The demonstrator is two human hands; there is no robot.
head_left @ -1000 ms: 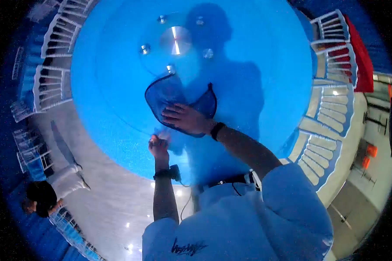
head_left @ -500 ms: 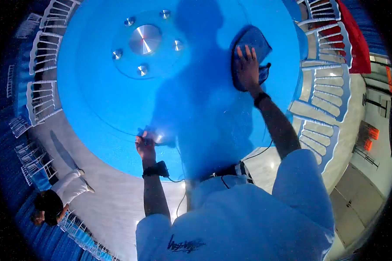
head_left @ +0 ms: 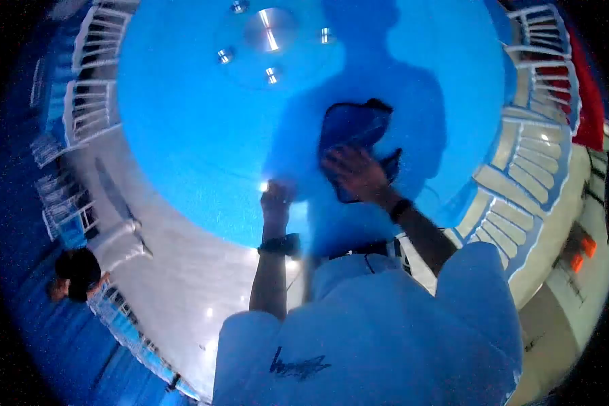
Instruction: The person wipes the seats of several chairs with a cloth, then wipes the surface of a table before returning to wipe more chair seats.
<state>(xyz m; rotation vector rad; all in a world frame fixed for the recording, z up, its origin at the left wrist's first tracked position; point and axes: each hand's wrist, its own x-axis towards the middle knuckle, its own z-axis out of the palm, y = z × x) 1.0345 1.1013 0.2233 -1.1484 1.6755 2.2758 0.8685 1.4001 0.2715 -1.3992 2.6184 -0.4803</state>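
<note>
Where grip [head_left: 356,174] presses, cloth [head_left: 350,128] beneath

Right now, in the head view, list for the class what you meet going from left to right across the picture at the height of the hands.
White chairs → left hand at the near edge of the round blue table → right hand pressed flat on a dark blue cloth → white chairs.

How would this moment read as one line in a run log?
right hand: flat on blue cloth | left hand: on round blue table edge | white chairs: around
</note>
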